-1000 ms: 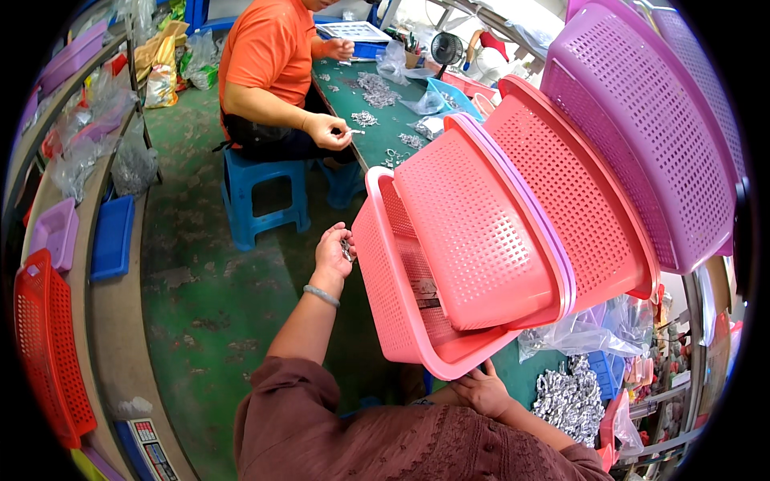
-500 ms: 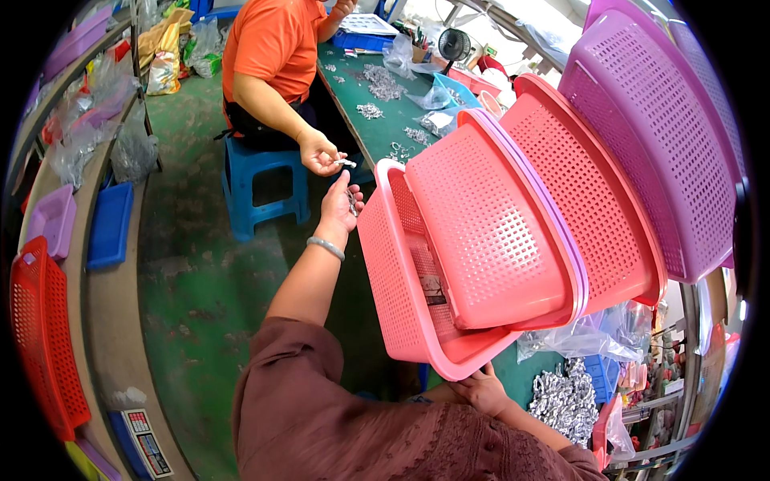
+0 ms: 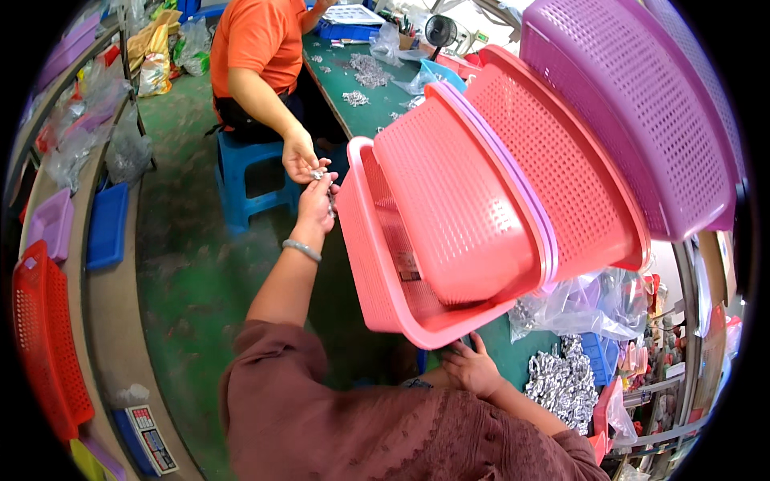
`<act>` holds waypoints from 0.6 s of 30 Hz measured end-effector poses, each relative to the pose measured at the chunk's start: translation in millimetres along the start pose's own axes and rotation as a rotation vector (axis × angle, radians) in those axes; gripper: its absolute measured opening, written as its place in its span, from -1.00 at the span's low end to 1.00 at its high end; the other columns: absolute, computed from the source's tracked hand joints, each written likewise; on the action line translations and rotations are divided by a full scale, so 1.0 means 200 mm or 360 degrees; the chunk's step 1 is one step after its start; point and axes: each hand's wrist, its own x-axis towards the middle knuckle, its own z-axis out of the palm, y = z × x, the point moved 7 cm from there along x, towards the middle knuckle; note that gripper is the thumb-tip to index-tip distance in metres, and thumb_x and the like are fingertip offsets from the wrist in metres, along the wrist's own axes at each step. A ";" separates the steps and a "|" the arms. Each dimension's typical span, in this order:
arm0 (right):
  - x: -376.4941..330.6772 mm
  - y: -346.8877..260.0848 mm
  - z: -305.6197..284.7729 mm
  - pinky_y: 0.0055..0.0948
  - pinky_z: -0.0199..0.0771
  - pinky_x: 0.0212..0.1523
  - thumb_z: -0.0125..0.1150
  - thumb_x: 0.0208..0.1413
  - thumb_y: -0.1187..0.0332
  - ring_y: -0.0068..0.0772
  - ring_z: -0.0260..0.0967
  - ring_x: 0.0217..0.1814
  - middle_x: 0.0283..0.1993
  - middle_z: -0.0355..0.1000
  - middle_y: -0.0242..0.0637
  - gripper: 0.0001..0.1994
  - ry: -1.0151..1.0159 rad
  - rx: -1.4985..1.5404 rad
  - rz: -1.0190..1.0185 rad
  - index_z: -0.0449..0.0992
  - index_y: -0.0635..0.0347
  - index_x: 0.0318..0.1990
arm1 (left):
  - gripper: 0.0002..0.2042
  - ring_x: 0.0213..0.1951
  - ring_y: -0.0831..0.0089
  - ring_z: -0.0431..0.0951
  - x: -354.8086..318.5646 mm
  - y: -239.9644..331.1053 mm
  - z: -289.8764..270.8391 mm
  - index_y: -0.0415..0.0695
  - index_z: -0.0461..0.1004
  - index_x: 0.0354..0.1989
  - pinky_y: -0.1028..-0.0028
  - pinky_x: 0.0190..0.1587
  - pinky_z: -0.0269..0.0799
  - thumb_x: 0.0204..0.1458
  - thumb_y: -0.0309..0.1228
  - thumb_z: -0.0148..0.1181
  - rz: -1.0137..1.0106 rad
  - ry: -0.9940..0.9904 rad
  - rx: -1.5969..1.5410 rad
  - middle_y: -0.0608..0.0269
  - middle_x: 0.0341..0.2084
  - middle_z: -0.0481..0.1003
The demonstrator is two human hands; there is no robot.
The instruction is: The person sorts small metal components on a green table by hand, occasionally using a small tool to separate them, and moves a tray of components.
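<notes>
So the left hand (image 3: pixel 318 207) is out past the aisle-side edge of the green table (image 3: pixel 333 94), fingers curled around some small metal pieces (image 3: pixel 331 203), with a grey bangle (image 3: pixel 301 249) on that wrist. Its fingertips are right up at a co-worker's hand (image 3: pixel 298 156), and a silvery bit (image 3: pixel 318 174) sits between the 2; can't tell who's actually gripping it. The right hand (image 3: pixel 473 369) is by the same table edge, fingers loosely spread, just under the rim of a pink basket (image 3: pixel 365 264); can't tell if they touch. Farther in from that edge there's a big silvery pile (image 3: pixel 561 385). The co-worker sits on a blue stool (image 3: pixel 233 184).
</notes>
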 end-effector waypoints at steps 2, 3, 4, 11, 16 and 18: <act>0.00 0.01 -0.01 0.16 -0.20 0.20 -0.02 -0.08 0.23 -0.35 0.02 0.22 -0.06 0.33 -0.45 -0.73 0.0004 0.0011 0.0005 0.46 0.01 -0.21 | -0.85 -0.67 0.66 0.26 -0.21 0.06 -0.08 -0.09 0.39 -0.30 0.67 -0.69 0.10 0.09 -0.29 -0.02 0.0033 0.0100 0.0040 0.44 -0.67 0.29; -0.01 0.00 -0.01 0.16 -0.21 0.20 -0.02 -0.08 0.23 -0.34 0.03 0.21 -0.06 0.33 -0.45 -0.73 0.0018 0.0010 0.0000 0.47 0.01 -0.20 | -0.84 -0.68 0.67 0.26 -0.34 0.10 -0.11 -0.10 0.39 -0.31 0.68 -0.69 0.10 0.10 -0.29 -0.02 0.0010 0.0143 0.0140 0.45 -0.68 0.29; -0.01 0.00 -0.02 0.17 -0.21 0.20 -0.02 -0.09 0.24 -0.33 0.04 0.21 -0.07 0.33 -0.44 -0.72 0.0031 0.0011 -0.0008 0.47 0.01 -0.20 | -0.84 -0.68 0.67 0.26 -0.47 0.15 -0.15 -0.11 0.39 -0.31 0.69 -0.69 0.09 0.10 -0.30 -0.02 -0.0014 0.0190 0.0240 0.45 -0.68 0.30; -0.03 -0.03 -0.06 0.19 -0.20 0.20 0.10 -0.17 0.27 -0.25 0.06 0.19 -0.15 0.36 -0.40 -0.76 0.0150 0.0066 -0.0002 0.48 0.07 -0.28 | -0.82 -0.66 0.72 0.24 -1.30 0.46 0.09 -0.18 0.44 -0.32 0.71 -0.66 0.09 0.10 -0.32 -0.01 0.0243 0.0041 0.0640 0.46 -0.68 0.29; -0.13 -0.08 -0.24 0.14 -0.22 0.22 0.17 -0.19 0.39 -0.15 0.16 0.12 -0.15 0.36 -0.28 -0.71 0.0407 0.0767 -0.0011 0.44 0.13 -0.21 | -0.80 -0.67 0.70 0.24 -1.76 0.32 0.59 -0.24 0.43 -0.28 0.72 -0.63 0.11 0.10 -0.37 -0.04 0.0055 -0.0619 0.0990 0.41 -0.69 0.30; -0.23 -0.15 -0.48 -0.06 -0.02 0.20 0.15 -0.10 0.43 -0.27 0.27 0.04 -0.13 0.37 -0.25 -0.70 0.0691 0.1115 -0.0090 0.40 0.17 -0.13 | -0.80 -0.68 0.70 0.24 -1.91 0.13 0.78 -0.24 0.44 -0.29 0.72 -0.64 0.11 0.10 -0.37 -0.04 -0.0188 -0.0899 0.1048 0.41 -0.69 0.31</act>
